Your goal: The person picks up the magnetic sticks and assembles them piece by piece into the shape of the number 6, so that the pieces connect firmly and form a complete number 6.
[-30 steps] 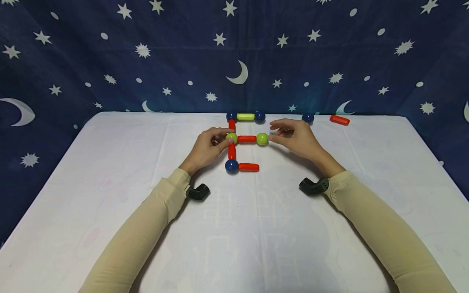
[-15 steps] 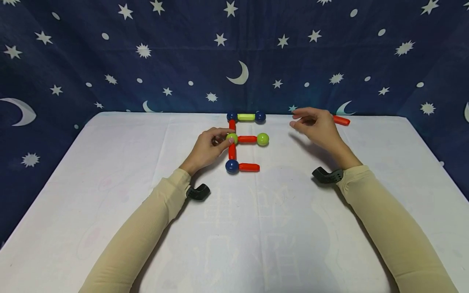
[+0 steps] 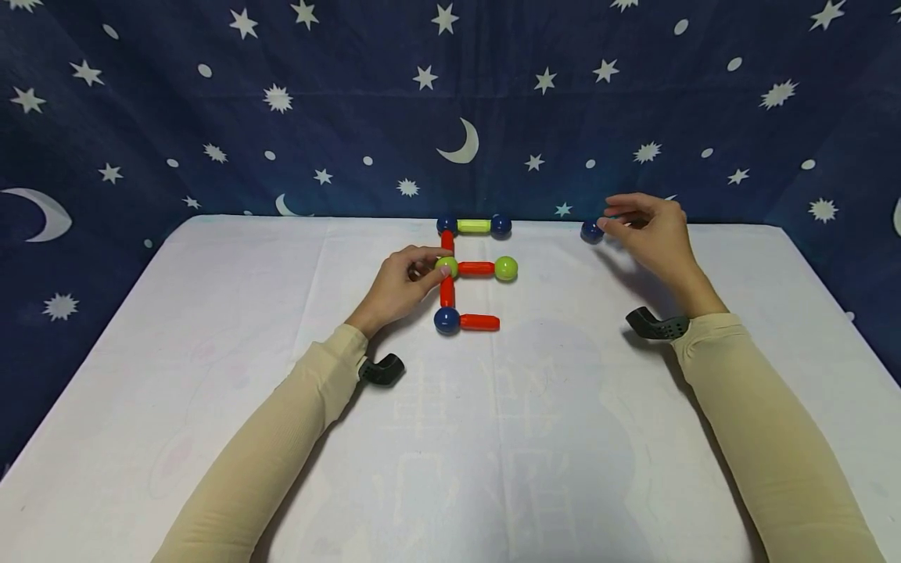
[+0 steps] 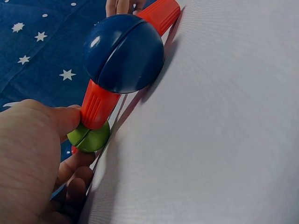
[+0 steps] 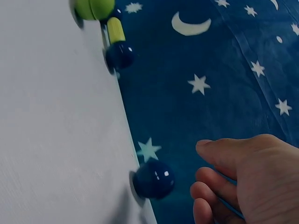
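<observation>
My left hand (image 3: pixel 397 285) pinches a green ball (image 4: pixel 93 139) between thumb and fingers, at the middle joint of a ball-and-rod toy shape. From that ball a red rod (image 3: pixel 477 268) leads right to another green ball (image 3: pixel 506 269). Below it a blue ball (image 4: pixel 124 53) joins a second red rod (image 3: pixel 481 323) with a bare right end. Along the top, a yellow-green rod (image 3: pixel 474 226) links two blue balls. My right hand (image 3: pixel 655 238) holds nothing, its fingers loosely bent just right of a loose blue ball (image 3: pixel 590 232).
A white cloth covers the table (image 3: pixel 450 453). Behind its far edge hangs a dark blue curtain (image 3: pixel 338 102) with stars and moons. Black wrist-worn pieces (image 3: pixel 382 370) stick out at both cuffs.
My right hand has moved from beside the right green ball, past the loose blue ball, to the far right. It now covers the loose red rod there. The left hand stays put.
</observation>
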`<state>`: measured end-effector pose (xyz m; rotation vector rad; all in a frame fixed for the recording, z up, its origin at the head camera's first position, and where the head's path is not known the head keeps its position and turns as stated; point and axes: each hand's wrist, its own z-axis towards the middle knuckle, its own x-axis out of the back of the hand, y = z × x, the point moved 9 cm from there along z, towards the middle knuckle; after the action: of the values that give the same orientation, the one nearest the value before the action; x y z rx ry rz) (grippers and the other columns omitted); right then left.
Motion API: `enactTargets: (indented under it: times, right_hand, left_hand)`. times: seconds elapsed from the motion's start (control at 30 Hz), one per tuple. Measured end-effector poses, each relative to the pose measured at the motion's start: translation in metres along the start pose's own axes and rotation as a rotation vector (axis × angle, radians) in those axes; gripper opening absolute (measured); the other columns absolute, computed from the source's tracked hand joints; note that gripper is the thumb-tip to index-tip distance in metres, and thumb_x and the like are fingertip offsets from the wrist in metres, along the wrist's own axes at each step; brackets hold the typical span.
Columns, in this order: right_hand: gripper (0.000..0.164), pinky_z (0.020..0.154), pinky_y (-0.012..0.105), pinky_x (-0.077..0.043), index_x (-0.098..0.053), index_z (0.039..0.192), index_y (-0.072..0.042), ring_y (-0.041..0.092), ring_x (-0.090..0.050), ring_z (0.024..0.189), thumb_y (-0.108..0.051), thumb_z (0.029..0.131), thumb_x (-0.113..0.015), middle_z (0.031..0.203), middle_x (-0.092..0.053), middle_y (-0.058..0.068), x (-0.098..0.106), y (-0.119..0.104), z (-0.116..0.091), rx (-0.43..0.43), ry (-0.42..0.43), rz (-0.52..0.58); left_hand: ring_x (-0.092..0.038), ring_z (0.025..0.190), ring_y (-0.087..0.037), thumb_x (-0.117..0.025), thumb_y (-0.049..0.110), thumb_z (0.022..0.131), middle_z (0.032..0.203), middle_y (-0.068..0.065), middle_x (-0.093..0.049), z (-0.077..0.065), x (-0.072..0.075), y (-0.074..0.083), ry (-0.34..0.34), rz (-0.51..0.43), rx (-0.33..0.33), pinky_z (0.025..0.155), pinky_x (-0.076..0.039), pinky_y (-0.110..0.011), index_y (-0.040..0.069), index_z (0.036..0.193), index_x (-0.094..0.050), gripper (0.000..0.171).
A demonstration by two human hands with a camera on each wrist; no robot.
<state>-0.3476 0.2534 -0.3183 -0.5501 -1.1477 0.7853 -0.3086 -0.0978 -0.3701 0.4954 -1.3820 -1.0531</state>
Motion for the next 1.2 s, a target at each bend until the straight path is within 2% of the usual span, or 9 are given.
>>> enactTargets:
  times: [0.13, 0.43, 0.53, 0.7, 0.77, 0.9, 1.0, 1.1, 1.2]
  right_hand:
    - [0.043, 0.076, 0.015, -0.042, -0.069, 0.129, -0.004, -0.004, -0.057, 0.085, -0.024, 0.092, -0.077, 0.105, -0.074, -0.002, 0.01, 0.01, 0.0, -0.04, 0.016, -0.044]
    - [0.046, 0.066, 0.011, -0.043, -0.069, 0.13, -0.004, -0.003, -0.056, 0.084, -0.028, 0.091, -0.078, 0.105, -0.073, -0.004, 0.027, 0.037, -0.001, -0.108, 0.064, -0.075]
    - [0.047, 0.068, 0.014, -0.041, -0.069, 0.13, -0.005, -0.002, -0.055, 0.084, -0.028, 0.091, -0.078, 0.105, -0.074, -0.004, 0.032, 0.046, -0.002, -0.129, 0.085, -0.081]
    - [0.047, 0.073, 0.02, -0.039, -0.069, 0.13, -0.006, -0.002, -0.052, 0.089, -0.029, 0.09, -0.078, 0.097, -0.071, -0.02, 0.041, 0.059, -0.003, -0.174, 0.112, -0.062]
    - [0.049, 0.076, 0.021, -0.038, -0.069, 0.131, -0.007, 0.0, -0.051, 0.093, -0.031, 0.09, -0.078, 0.097, -0.069, -0.022, 0.043, 0.065, -0.005, -0.211, 0.113, -0.051]
    - [0.054, 0.083, 0.023, -0.038, -0.066, 0.135, -0.008, 0.009, -0.049, 0.105, -0.038, 0.092, -0.075, 0.118, -0.067, -0.004, 0.041, 0.075, -0.007, -0.285, 0.073, -0.085]
    - [0.056, 0.093, 0.026, -0.043, -0.061, 0.14, -0.008, 0.019, -0.05, 0.113, -0.039, 0.095, -0.07, 0.134, -0.06, 0.012, 0.036, 0.082, -0.008, -0.316, 0.021, -0.135]
    - [0.054, 0.102, 0.038, -0.045, -0.057, 0.144, -0.006, 0.028, -0.052, 0.116, -0.032, 0.098, -0.067, 0.139, -0.056, 0.019, 0.031, 0.086, -0.009, -0.322, -0.013, -0.161]
    - [0.049, 0.106, 0.05, -0.042, -0.055, 0.145, -0.004, 0.036, -0.052, 0.12, -0.023, 0.1, -0.065, 0.14, -0.055, 0.023, 0.029, 0.088, -0.009, -0.32, -0.023, -0.173]
  left_hand:
    - [-0.056, 0.089, -0.024, -0.069, 0.017, 0.098, 0.102, -0.01, -0.063, 0.0, 0.0, 0.001, 0.005, -0.003, -0.017, 0.078, -0.046, -0.032, 0.008, 0.126, -0.071, 0.029]
    - [-0.056, 0.089, -0.024, -0.069, 0.018, 0.098, 0.103, -0.01, -0.064, 0.001, 0.0, 0.001, 0.012, 0.008, -0.02, 0.078, -0.046, -0.032, 0.008, 0.126, -0.071, 0.03]
    - [-0.056, 0.089, -0.024, -0.069, 0.018, 0.098, 0.103, -0.01, -0.064, 0.0, 0.0, 0.001, 0.012, 0.011, -0.016, 0.079, -0.046, -0.032, 0.008, 0.127, -0.071, 0.03]
    - [-0.057, 0.088, -0.024, -0.069, 0.019, 0.099, 0.104, -0.009, -0.064, 0.0, 0.0, 0.001, 0.01, 0.013, -0.019, 0.078, -0.046, -0.032, 0.009, 0.127, -0.071, 0.03]
    - [-0.057, 0.087, -0.024, -0.069, 0.019, 0.099, 0.103, -0.01, -0.064, 0.0, 0.0, 0.001, 0.008, 0.012, -0.022, 0.078, -0.046, -0.032, 0.009, 0.127, -0.071, 0.03]
    - [-0.057, 0.087, -0.024, -0.069, 0.019, 0.099, 0.104, -0.01, -0.064, 0.0, 0.0, 0.002, 0.006, 0.01, -0.026, 0.077, -0.046, -0.032, 0.009, 0.127, -0.071, 0.03]
    - [-0.056, 0.087, -0.024, -0.069, 0.019, 0.099, 0.104, -0.01, -0.064, 0.0, 0.0, 0.002, 0.007, 0.01, -0.029, 0.078, -0.046, -0.032, 0.009, 0.127, -0.071, 0.03]
    - [-0.056, 0.087, -0.024, -0.069, 0.019, 0.099, 0.104, -0.01, -0.064, 0.0, 0.0, 0.001, 0.007, 0.01, -0.031, 0.078, -0.046, -0.032, 0.009, 0.127, -0.071, 0.03]
    - [-0.056, 0.087, -0.024, -0.069, 0.019, 0.099, 0.103, -0.009, -0.064, 0.0, -0.001, 0.001, 0.008, 0.01, -0.032, 0.078, -0.046, -0.032, 0.009, 0.127, -0.071, 0.03]
